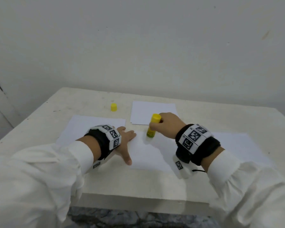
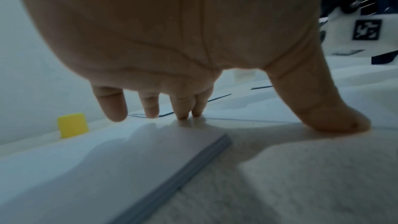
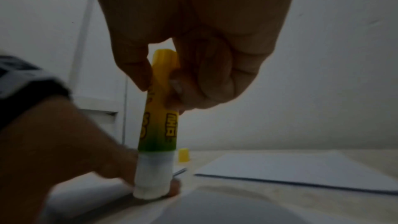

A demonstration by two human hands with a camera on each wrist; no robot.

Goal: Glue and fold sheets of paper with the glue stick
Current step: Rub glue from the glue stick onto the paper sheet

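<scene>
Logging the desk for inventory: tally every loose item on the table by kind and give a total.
Glue stick: 1, held by the right hand
Yellow cap: 1
Paper stack: 1, left
Folded paper pile: 1, far side
Single sheet: 1, under the left hand
Total: 5

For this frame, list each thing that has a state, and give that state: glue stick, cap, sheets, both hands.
glue stick: uncapped, upright, glue end down on the sheet
cap: off, standing on the table
front sheet: flat, unfolded
left hand: fingers spread, pressing the front sheet
right hand: pinching the glue stick
far sheet: lying flat
</scene>
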